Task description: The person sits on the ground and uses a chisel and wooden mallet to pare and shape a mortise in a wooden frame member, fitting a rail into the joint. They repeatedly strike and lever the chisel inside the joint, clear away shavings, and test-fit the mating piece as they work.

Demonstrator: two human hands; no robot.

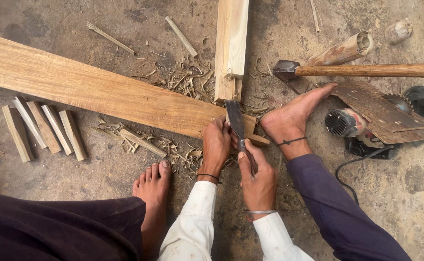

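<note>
Person seen from above: white long sleeves buttoned at the cuffs, dark purple trousers, bare feet, a thin dark cord on the left hand's [216, 146] wrist, a metal bangle on the right hand's [257, 178] wrist.

**Floor layout around the chisel**

A long plank [91, 89] runs from the upper left toward the frame's centre, where its end meets a squared post [231, 48] coming down from the top. The chisel [236, 123] lies over that joint, between the left hand [216, 145] and right hand [258, 179]. Short wood blocks [45, 128] sit at left below the plank. A hammer [362, 70] lies upper right, above a power tool [362, 126].
</note>
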